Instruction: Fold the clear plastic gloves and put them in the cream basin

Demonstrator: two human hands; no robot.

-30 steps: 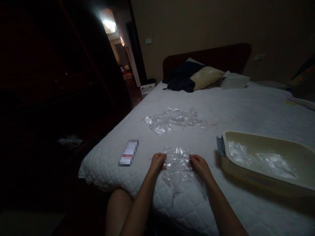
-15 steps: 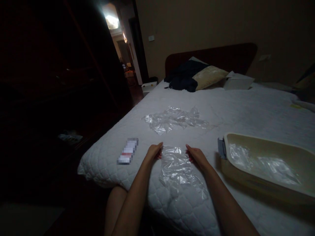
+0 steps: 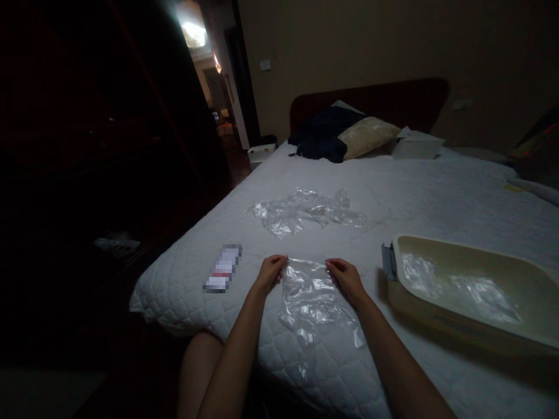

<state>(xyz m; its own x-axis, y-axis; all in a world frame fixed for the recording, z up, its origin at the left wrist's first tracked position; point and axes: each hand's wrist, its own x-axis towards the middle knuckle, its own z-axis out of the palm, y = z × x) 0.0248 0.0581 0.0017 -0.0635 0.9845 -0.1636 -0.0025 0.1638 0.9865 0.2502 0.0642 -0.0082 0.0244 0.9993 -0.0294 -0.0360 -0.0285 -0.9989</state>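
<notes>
A clear plastic bag (image 3: 312, 291) lies spread over the near edge of the bed, its lower part wrinkled and hanging toward me. My left hand (image 3: 273, 272) pinches its far left corner between thumb and fingers. At the far right corner, my right hand (image 3: 346, 276) pinches it the same way, so the top edge runs fairly straight between them. Beyond my hands lies a loose heap of clear plastic bags (image 3: 305, 210) on the quilted white cover (image 3: 244, 224).
To the right stands a cream plastic bin (image 3: 454, 247) with a grey latch and clear plastic inside. A phone-like object (image 3: 222, 269), blurred out, lies left of my hands. Dark clothing (image 3: 323, 137), a beige pillow (image 3: 371, 137) and a white box (image 3: 418, 145) are by the headboard.
Both hands now grip the bag's far corners, and its top edge is pulled straighter. The bag's lower end has dropped further toward me. The view has shifted slightly.
</notes>
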